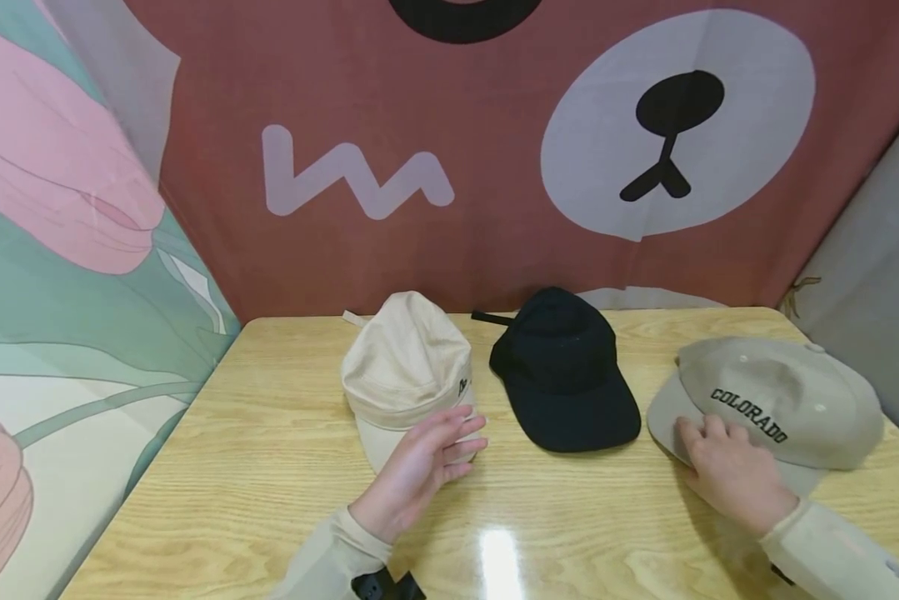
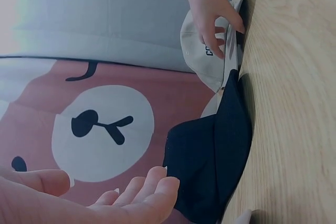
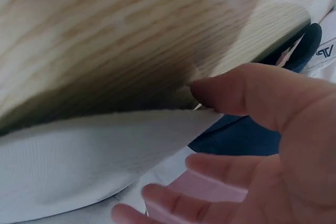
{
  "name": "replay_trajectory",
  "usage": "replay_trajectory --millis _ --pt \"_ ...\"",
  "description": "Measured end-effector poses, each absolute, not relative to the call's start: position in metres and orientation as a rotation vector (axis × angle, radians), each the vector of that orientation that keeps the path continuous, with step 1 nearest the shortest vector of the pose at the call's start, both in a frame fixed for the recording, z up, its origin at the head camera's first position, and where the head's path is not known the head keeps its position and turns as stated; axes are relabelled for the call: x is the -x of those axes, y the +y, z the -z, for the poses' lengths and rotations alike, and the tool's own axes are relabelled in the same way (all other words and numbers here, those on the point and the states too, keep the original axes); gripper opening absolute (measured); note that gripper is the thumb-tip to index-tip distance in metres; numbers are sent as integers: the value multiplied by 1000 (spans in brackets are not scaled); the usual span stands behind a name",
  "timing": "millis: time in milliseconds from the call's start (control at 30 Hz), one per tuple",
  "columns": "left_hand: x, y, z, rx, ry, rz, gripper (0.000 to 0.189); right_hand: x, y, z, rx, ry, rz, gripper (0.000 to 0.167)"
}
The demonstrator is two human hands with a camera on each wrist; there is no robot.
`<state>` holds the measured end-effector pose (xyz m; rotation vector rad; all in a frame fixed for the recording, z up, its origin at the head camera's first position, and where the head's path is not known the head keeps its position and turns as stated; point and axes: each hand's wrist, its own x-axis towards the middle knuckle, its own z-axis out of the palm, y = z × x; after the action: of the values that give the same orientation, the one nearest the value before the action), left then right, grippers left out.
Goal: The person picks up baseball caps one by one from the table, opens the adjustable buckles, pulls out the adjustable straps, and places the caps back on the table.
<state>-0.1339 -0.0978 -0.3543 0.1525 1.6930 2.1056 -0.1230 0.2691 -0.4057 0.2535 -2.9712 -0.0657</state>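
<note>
A beige cap [image 1: 824, 400] lettered COLORADO lies at the table's right, its brim toward the front left. Over that brim is my right hand [image 1: 737, 483]; in the right wrist view its thumb [image 3: 231, 90] is at the brim's edge, with the other fingers spread apart from it. My left hand [image 1: 419, 467], fingers loosely extended and holding nothing, hovers before a cream cap [image 1: 404, 354] and overlaps its brim in the head view. Between these two, a black cap [image 1: 565, 375] rests with its brim facing forward.
The caps stand in a row on a wood-grain table [image 1: 269, 483]. Behind it hangs a reddish-brown cloth [image 1: 494, 167] with a bear face, and a floral cloth [image 1: 59, 317] covers the left side. A grey curtain [image 1: 876, 275] is at the right.
</note>
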Motion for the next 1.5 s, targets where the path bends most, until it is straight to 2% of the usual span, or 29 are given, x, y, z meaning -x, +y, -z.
replay_trajectory --millis 100,133,233,300,500,833,1100,1300,1500 --pt "134 -98 354 -151 1690 -2102 52 121 269 406 -174 -2988 60 61" --pt "134 -98 354 -153 1691 -2103 52 120 270 408 -188 -2941 71 56" --pt "134 -98 354 -155 1693 -2105 52 119 271 412 -323 -2661 152 23" --pt "134 -99 354 -153 1692 -2110 51 120 271 415 -409 -2427 238 11" --pt "133 -100 353 -153 1696 -2111 51 125 270 406 -411 -2174 323 27" --pt "131 -99 354 -166 1684 -2121 51 122 288 372 -233 -2409 53 13" --pt "129 -98 353 -155 1675 -2121 51 122 303 343 -92 -2505 -149 35" --pt "130 -99 352 -154 1680 -2118 51 122 302 321 105 -2470 -457 31" --pt "131 -99 351 -169 1682 -2110 50 122 295 310 145 -2334 -563 15"
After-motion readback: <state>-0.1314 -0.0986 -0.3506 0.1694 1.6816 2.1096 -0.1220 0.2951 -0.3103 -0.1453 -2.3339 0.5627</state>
